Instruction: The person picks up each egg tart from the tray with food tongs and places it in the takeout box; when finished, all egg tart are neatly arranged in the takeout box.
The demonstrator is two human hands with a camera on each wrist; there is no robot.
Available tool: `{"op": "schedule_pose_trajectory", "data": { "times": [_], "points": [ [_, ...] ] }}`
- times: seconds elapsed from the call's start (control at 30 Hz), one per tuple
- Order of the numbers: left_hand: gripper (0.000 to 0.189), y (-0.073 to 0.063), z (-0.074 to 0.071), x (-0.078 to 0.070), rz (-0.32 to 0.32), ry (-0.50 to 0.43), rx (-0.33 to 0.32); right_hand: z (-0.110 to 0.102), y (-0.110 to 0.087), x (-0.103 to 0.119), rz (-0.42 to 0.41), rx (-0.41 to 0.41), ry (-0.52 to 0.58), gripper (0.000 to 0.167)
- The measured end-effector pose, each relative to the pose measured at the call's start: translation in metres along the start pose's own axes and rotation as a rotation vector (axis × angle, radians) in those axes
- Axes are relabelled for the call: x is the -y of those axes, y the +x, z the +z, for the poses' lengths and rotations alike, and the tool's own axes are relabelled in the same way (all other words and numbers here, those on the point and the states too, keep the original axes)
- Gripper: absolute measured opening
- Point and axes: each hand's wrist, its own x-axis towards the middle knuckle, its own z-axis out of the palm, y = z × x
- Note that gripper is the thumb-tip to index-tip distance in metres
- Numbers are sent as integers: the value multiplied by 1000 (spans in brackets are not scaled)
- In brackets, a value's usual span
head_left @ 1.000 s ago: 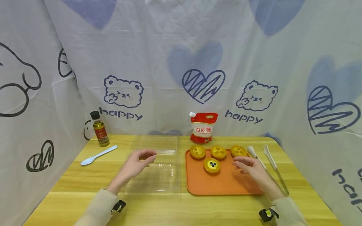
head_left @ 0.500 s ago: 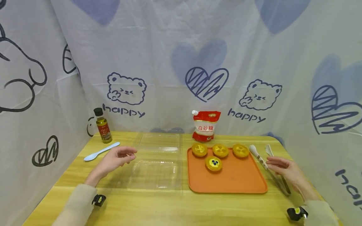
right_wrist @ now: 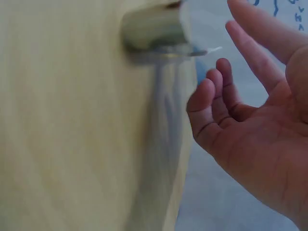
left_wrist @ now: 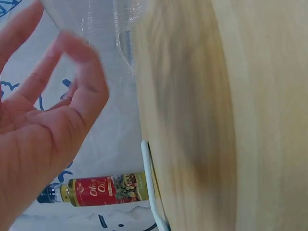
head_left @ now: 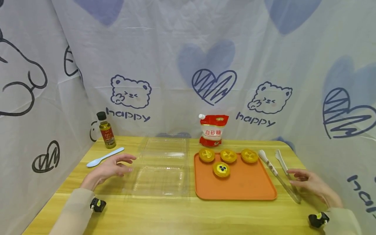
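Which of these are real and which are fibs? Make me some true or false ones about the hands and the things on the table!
1. The tart with three dark dots is on the orange tray. True.
2. The spoon is red. False: it is pale blue.
3. The right hand is nearer the tongs than the left hand is. True.
4. The left hand is gripping the bottle. False: it holds nothing.

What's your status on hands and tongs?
Left hand, right hand: both empty. Tongs lying right of orange tray, ungripped. No obstruction visible between right hand and tongs.
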Motion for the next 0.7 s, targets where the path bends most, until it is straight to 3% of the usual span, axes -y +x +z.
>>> {"op": "schedule_pose_trajectory", "data": {
  "times": [0.1,0.23,0.7],
  "points": [
    [63,1,0,3,-29,-63,68,0,4,-7,28,94,1,62],
    [61,3,-1,7,-24,-131,111,4,10,-12,67,174,19,64],
    [56,7,-3,13,-34,-212,149,10,12,-1,56,94,-35,61]
  ]
}}
